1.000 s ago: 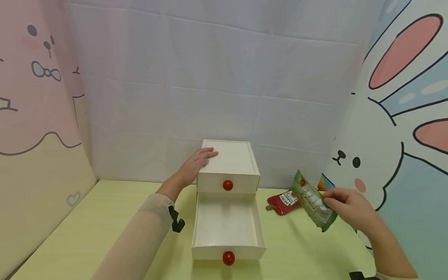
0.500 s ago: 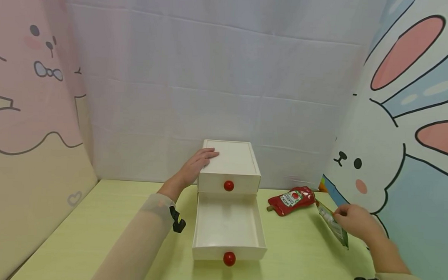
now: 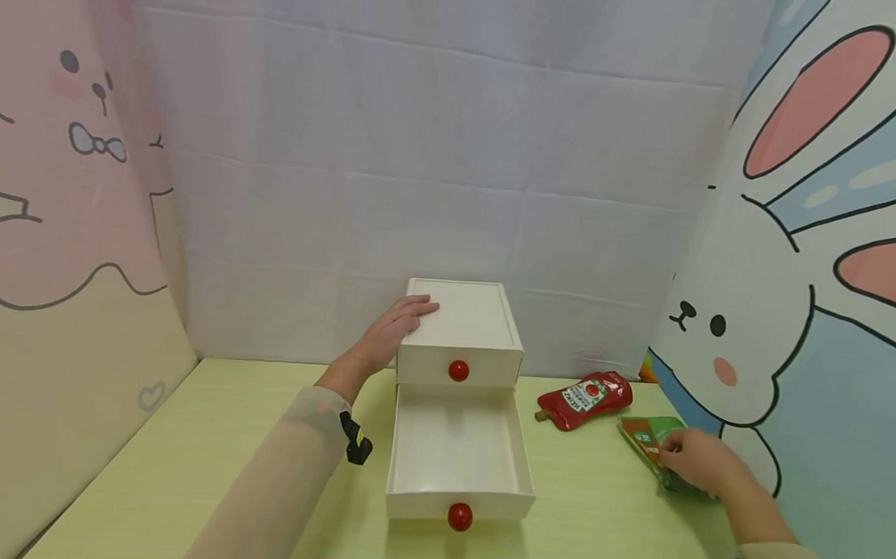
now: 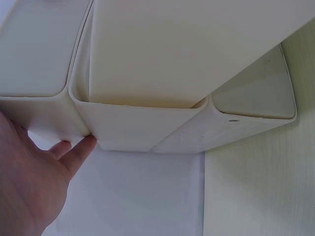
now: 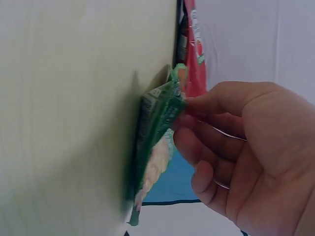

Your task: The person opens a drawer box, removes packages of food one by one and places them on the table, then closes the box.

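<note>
My left hand (image 3: 387, 331) rests on the upper left side of a small white drawer cabinet (image 3: 465, 314), fingers stretched over its top. The left wrist view has the fingertips against the cabinet's wall (image 4: 47, 115). The lower drawer (image 3: 456, 447) is pulled out with nothing in it; the upper drawer is closed, and each has a red round knob. At the right, my right hand (image 3: 699, 459) pinches the edge of a green snack packet (image 3: 647, 434) low at the table. Part of the packet is hidden behind the fingers (image 5: 197, 104).
A red Heinz ketchup pouch (image 3: 585, 400) lies on the pale green table (image 3: 260, 446), between the cabinet and the packet. A white cloth (image 3: 454, 146) hangs behind, and a rabbit-printed panel (image 3: 752, 359) stands close on the right.
My right hand has carried the green packet right and down, away from the ketchup pouch, and the packet has turned flatter, its orange-green face showing. The left hand stays in place.
</note>
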`<state>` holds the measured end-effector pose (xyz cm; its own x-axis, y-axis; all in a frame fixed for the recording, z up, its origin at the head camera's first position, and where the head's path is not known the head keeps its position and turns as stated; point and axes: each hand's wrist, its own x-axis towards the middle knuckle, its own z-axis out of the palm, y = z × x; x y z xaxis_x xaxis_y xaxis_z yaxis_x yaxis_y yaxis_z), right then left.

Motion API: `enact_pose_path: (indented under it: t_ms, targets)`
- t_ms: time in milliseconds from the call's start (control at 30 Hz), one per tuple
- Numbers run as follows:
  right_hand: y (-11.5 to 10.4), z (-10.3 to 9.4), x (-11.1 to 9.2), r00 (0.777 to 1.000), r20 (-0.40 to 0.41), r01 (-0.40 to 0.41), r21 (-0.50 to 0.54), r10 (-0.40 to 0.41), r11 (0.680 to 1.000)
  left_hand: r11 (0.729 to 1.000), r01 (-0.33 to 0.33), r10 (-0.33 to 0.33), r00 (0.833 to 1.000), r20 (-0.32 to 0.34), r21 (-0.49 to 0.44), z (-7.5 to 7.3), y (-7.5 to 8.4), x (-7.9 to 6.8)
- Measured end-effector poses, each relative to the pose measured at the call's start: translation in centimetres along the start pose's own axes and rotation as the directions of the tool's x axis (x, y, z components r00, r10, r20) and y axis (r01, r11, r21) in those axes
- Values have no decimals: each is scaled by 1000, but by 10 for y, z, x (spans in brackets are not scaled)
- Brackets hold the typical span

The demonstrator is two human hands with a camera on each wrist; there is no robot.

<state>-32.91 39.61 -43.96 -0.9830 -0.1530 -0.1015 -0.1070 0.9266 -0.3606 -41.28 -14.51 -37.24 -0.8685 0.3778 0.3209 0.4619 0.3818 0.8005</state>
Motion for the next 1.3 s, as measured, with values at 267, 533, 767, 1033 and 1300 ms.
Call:
enact_pose_path:
  t_ms: [267, 533, 767, 1033, 1300]
  targets:
    - [3, 4, 1, 1000, 2, -17, 21, 16, 1000, 1000, -7, 7, 1000, 0, -1, 0, 0, 1]
    - [-6, -1, -2, 999, -23, -36, 19, 36, 999, 1000, 5, -5, 1000, 0, 6, -1, -1, 0]
    - [-37, -8, -5, 996, -74, 52, 12, -51, 999, 1000, 16, -16, 1000, -2, 8, -1, 0, -3]
    - [-90, -14, -11, 983, -124, 137, -12, -137, 991, 1000, 5, -5, 1000, 0, 9, -1, -1, -2]
    - [-143, -10, -29, 961, -134, 247, 33, -240, 969, 1000, 1, -1, 1000, -2, 8, 0, -2, 0]
